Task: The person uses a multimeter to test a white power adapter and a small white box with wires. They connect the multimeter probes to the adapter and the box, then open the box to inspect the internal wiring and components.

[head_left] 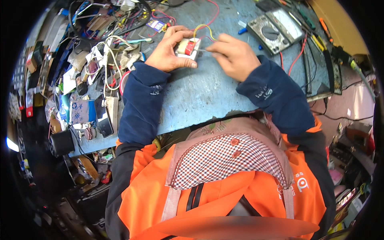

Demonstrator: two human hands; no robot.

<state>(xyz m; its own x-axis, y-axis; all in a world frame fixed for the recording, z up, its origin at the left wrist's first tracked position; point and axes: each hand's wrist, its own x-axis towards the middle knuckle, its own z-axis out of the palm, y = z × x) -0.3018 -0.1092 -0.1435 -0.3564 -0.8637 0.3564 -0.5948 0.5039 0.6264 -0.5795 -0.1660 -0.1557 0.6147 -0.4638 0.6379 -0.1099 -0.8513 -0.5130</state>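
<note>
My left hand [171,50] is closed around a small white casing [194,55], thumb along its near edge and fingers along the far side. A red and cream block [187,46] sits on the casing. My right hand [236,57] pinches a thin metal tool [203,50], whose tip reaches the casing's right edge. I cannot make out what kind of tool it is. A yellow wire [203,25] arches from the block toward my right fingertips, with a pinkish-purple wire below it.
Beyond my right hand lies an analog multimeter [272,33] with red leads. A blue pen cap-like piece [242,31] is nearby. Tangled cables [110,60], scraps and a phone [105,122] crowd the left of the blue worktable [200,96]. Pliers and other hand tools line the right.
</note>
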